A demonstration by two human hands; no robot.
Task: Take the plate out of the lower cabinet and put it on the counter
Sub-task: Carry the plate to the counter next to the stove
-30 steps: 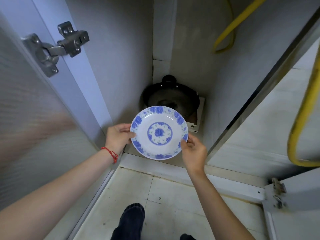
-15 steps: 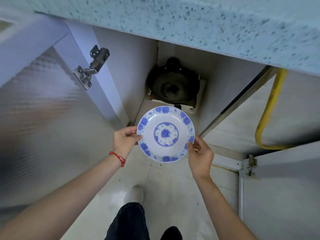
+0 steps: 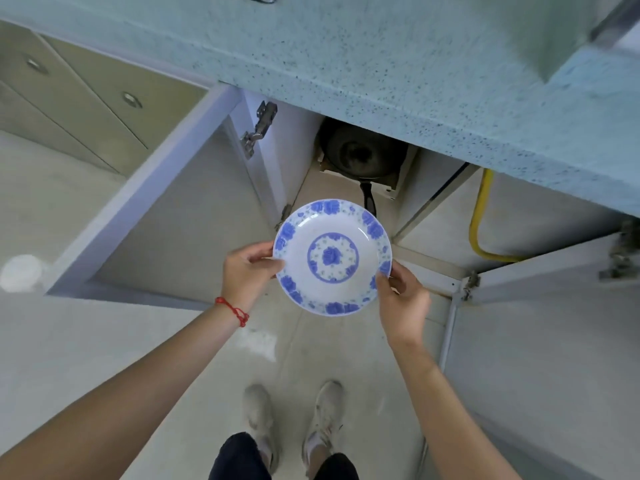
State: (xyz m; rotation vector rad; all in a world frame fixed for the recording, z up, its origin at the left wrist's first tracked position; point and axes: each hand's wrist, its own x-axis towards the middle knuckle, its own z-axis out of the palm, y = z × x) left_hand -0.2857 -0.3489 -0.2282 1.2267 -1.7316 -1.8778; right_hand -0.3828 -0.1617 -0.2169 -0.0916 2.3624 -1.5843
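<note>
The plate (image 3: 332, 258), white with blue flowers round its rim and a blue medallion at the centre, was held face-up in the air in front of the open lower cabinet (image 3: 346, 188), below the front edge of the surface (image 3: 381, 74). The left hand (image 3: 247, 268) pinched its left rim, fingers (image 3: 258, 249) closed on the edge; the right hand (image 3: 403, 299) gripped the lower right rim the same way. A red string (image 3: 233, 310) circled the left wrist. Clear space lay all around the plate. Behind it a dark pan (image 3: 360, 155) sat deep in the cabinet, between the two open doors (image 3: 166, 209). The speckled blue-green surface ran bare across the top. A yellow hose (image 3: 479, 216) curved in the neighbouring compartment. Pale floor tiles (image 3: 104, 341) lay beneath, with two shoes (image 3: 325, 410) on them.
</note>
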